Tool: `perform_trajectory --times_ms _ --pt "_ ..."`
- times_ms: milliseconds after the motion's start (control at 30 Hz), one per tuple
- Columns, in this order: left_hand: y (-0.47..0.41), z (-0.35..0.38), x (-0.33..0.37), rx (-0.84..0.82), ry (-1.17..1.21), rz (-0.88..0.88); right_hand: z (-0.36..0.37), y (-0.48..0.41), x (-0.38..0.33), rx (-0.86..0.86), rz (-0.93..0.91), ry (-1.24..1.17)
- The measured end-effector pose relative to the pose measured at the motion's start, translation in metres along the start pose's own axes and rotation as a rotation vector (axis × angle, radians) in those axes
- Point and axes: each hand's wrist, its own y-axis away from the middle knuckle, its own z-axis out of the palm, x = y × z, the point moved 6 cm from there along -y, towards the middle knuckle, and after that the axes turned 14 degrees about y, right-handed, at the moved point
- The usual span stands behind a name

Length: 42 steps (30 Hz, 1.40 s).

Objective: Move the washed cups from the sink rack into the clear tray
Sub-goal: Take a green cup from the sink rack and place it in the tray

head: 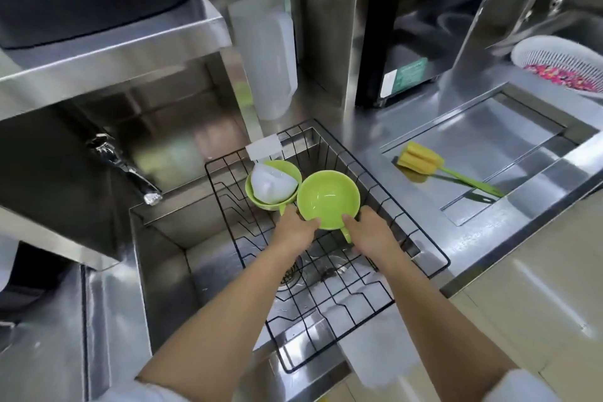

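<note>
A black wire rack (421, 258) sits over the steel sink. Both hands hold a green cup (328, 197) tilted with its mouth toward me. My left hand (295, 227) grips its left rim and my right hand (370, 232) grips its right rim by the handle. Behind and to the left, a second green cup (287, 168) rests in the rack with a white cup (272, 184) lying inside it. No clear tray is in view.
A chrome tap (130, 173) juts over the sink's left side. A translucent jug (270, 55) stands behind the rack. A yellow sponge brush with a green handle (437, 166) lies on the drainboard at right. A white colander (561, 62) sits at the far right.
</note>
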Motion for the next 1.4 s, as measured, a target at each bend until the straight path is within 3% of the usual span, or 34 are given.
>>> perform_trajectory --times_ms 100,300,467,567,833,933,967,1067,1133,1267,1400 --pt "-0.001 0.004 -0.002 0.021 0.185 -0.060 0.001 0.002 -0.003 -0.031 0.013 -0.082" --pt "0.010 -0.003 0.001 0.053 0.310 -0.018 0.001 0.014 -0.011 -0.043 -0.075 -0.159" --pt "0.036 -0.021 0.019 -0.177 0.518 -0.105 -0.015 0.031 -0.025 0.164 -0.253 -0.098" --pt "0.045 -0.033 0.023 -0.204 0.567 -0.120 -0.019 0.047 -0.038 0.274 -0.338 -0.019" --pt "0.081 -0.075 0.048 -0.140 0.659 0.201 -0.019 0.086 -0.083 0.401 -0.518 -0.012" --pt "0.100 -0.103 0.055 -0.004 0.617 0.283 -0.019 0.100 -0.107 0.451 -0.624 0.047" --pt "0.109 -0.114 0.058 0.041 0.621 0.315 -0.018 0.106 -0.115 0.384 -0.651 -0.004" --pt "0.135 -0.148 0.067 0.150 0.577 0.418 -0.008 0.132 -0.146 -0.036 -0.715 -0.306" --pt "0.157 -0.173 0.073 0.205 0.559 0.525 -0.006 0.153 -0.166 -0.162 -0.737 -0.417" --pt "0.199 -0.222 0.070 0.265 0.464 0.683 -0.003 0.189 -0.213 -0.132 -0.799 -0.518" --pt "0.242 -0.284 0.049 0.355 0.413 0.717 0.020 0.231 -0.265 -0.115 -1.002 -0.439"
